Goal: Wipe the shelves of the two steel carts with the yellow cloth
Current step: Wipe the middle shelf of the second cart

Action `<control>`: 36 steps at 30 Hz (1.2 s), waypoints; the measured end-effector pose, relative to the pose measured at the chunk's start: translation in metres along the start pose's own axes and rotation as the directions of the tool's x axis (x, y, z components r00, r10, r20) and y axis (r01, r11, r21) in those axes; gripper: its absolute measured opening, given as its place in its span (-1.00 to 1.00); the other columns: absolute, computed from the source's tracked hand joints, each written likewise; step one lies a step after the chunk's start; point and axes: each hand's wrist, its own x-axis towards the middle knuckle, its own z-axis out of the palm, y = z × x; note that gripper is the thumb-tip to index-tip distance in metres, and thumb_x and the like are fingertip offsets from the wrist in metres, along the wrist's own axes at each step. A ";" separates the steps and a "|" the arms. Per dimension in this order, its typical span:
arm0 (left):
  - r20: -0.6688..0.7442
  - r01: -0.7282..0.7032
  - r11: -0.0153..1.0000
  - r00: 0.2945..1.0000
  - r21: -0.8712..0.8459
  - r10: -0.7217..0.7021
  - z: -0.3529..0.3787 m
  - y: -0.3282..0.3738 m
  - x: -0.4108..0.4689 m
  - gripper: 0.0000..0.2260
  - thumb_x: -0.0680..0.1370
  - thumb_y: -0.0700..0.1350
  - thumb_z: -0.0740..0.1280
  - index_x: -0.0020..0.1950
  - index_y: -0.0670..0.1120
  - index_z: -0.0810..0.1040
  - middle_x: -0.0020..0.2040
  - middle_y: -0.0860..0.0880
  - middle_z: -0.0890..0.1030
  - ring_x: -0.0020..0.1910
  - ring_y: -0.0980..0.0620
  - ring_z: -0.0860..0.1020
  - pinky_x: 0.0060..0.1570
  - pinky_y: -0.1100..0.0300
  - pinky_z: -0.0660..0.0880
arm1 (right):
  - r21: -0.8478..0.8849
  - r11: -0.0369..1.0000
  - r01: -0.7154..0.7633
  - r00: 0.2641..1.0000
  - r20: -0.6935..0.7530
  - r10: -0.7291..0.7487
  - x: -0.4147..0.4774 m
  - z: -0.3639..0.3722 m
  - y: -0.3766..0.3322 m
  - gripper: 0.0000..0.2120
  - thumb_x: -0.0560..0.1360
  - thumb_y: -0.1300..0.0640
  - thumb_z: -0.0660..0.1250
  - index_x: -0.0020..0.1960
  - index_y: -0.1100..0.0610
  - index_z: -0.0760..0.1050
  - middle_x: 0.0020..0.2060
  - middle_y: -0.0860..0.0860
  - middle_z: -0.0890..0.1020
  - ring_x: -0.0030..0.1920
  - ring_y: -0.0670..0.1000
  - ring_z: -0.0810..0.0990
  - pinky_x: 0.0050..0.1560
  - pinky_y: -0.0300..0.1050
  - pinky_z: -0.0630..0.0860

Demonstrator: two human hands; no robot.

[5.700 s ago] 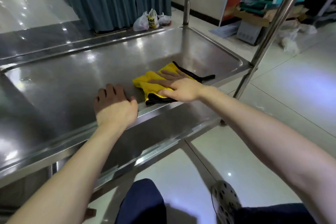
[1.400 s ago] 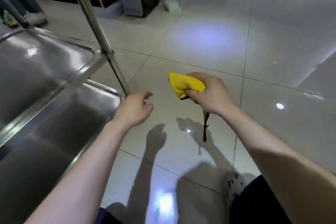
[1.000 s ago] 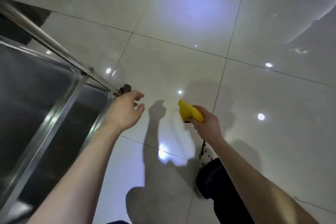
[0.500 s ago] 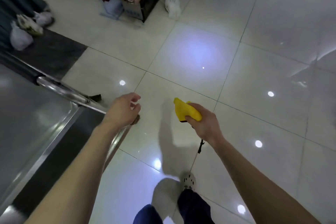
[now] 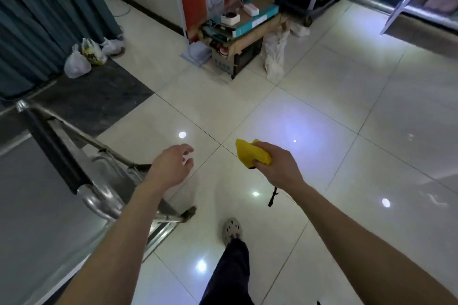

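One yellow cloth (image 5: pixel 250 157) sits bunched in my right hand (image 5: pixel 276 168), fingers clenched round it, over the floor tiles (image 5: pixel 322 106), well apart from the steel cart (image 5: pixel 99 199) at left. The wad's long axis runs from fist out to far-left, pointed tip leading; black trim (image 5: pixel 272 197) dangles below the wrist. My left hand (image 5: pixel 171 168) hangs slack, holding nothing, near the cart. I judge it's in transit to the next shelf; best spread it flat before pressing.

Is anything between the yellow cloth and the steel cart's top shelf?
Only the person's own left hand, empty, hovers between the yellow cloth in the right hand and the steel cart; its handle borders that end.
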 end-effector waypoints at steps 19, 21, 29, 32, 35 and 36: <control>-0.237 0.407 0.898 0.868 -0.167 -0.437 -0.176 -0.114 0.265 -0.69 0.69 -0.01 0.36 0.43 0.02 0.60 0.34 0.03 0.66 0.15 0.01 0.67 0.20 0.13 0.56 | -0.159 0.894 0.418 0.854 0.404 -0.328 0.488 0.019 -0.191 -0.54 0.52 0.05 0.50 0.40 -0.22 0.58 0.17 -0.07 0.72 0.11 0.06 0.67 0.03 -0.04 0.56; -0.262 0.483 0.841 0.802 -0.244 -0.536 -0.187 -0.136 0.263 -0.70 0.69 -0.01 0.36 0.42 0.02 0.61 0.34 0.05 0.66 0.12 0.04 0.66 0.18 0.16 0.55 | -0.153 0.851 0.503 0.783 0.498 -0.373 0.529 0.052 -0.230 -0.53 0.52 0.03 0.51 0.40 -0.23 0.58 0.18 -0.05 0.72 0.13 0.07 0.67 0.02 -0.07 0.52; -0.290 0.647 0.542 0.461 -0.537 -0.839 -0.218 -0.230 0.242 -0.68 0.70 0.02 0.35 0.45 0.08 0.57 0.33 0.08 0.64 0.14 0.11 0.63 0.18 0.13 0.59 | 0.035 0.669 0.742 0.420 0.753 -0.506 0.619 0.226 -0.399 -0.45 0.50 0.05 0.56 0.45 -0.19 0.56 0.36 -0.06 0.67 0.26 0.07 0.65 0.25 -0.02 0.55; -0.263 0.639 0.459 0.382 -0.618 -0.886 -0.236 -0.278 0.251 -0.67 0.71 0.02 0.35 0.48 0.07 0.54 0.35 0.08 0.61 0.19 0.09 0.62 0.21 0.04 0.65 | 0.104 0.610 0.786 0.304 0.794 -0.527 0.636 0.298 -0.453 -0.46 0.50 0.00 0.55 0.45 -0.22 0.55 0.36 -0.13 0.66 0.25 -0.03 0.64 0.18 -0.19 0.48; -0.255 0.652 0.411 0.324 -0.637 -0.911 -0.268 -0.326 0.260 -0.68 0.71 0.03 0.35 0.47 0.07 0.55 0.37 0.06 0.62 0.19 0.10 0.62 0.26 0.07 0.61 | 0.150 0.579 0.801 0.221 0.826 -0.519 0.648 0.358 -0.505 -0.45 0.49 -0.04 0.57 0.45 -0.21 0.55 0.33 -0.10 0.67 0.25 0.00 0.66 0.24 -0.06 0.57; -0.258 0.653 0.395 0.300 -0.647 -0.919 -0.280 -0.339 0.260 -0.68 0.71 0.03 0.35 0.47 0.07 0.56 0.38 0.06 0.62 0.19 0.09 0.62 0.26 0.08 0.60 | 0.169 0.565 0.807 0.184 0.838 -0.513 0.650 0.375 -0.522 -0.45 0.49 -0.05 0.57 0.46 -0.21 0.55 0.33 -0.08 0.68 0.25 0.02 0.66 0.27 0.01 0.59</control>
